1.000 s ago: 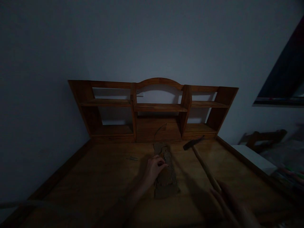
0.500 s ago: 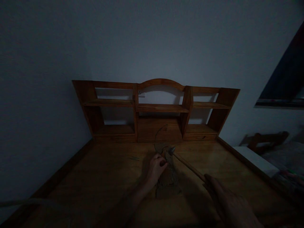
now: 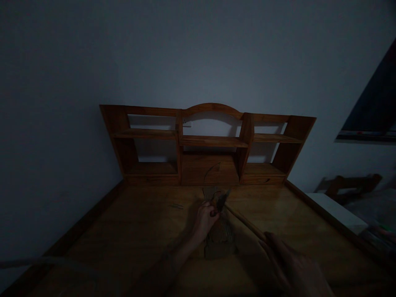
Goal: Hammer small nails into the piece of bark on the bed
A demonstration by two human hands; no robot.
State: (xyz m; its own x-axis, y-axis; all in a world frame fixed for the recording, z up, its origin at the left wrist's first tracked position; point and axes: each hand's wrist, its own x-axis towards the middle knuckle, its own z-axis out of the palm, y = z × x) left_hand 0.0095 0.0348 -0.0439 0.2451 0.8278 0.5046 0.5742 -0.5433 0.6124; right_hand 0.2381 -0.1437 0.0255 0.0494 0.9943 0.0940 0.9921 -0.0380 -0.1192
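Note:
The scene is dim. A rough piece of wood (image 3: 220,241) lies lengthwise on the wooden desk top (image 3: 130,231). My left hand (image 3: 206,218) rests on its left side with fingertips pinched on something too small to name, by the hammer's head. My right hand (image 3: 291,268) is closed round the wooden handle of a hammer (image 3: 244,220). The hammer's dark head sits low on the wood piece, right beside my left fingertips.
A wooden shelf unit (image 3: 210,142) with open compartments stands at the back of the desk against a pale wall. A few small nails (image 3: 175,206) lie on the desk to the left. A wooden chair (image 3: 349,185) and a white surface (image 3: 337,208) are at the right.
The hammer, raised and off to the right a second ago, has swung down left onto the wood piece beside my left fingers. My left hand stayed in place.

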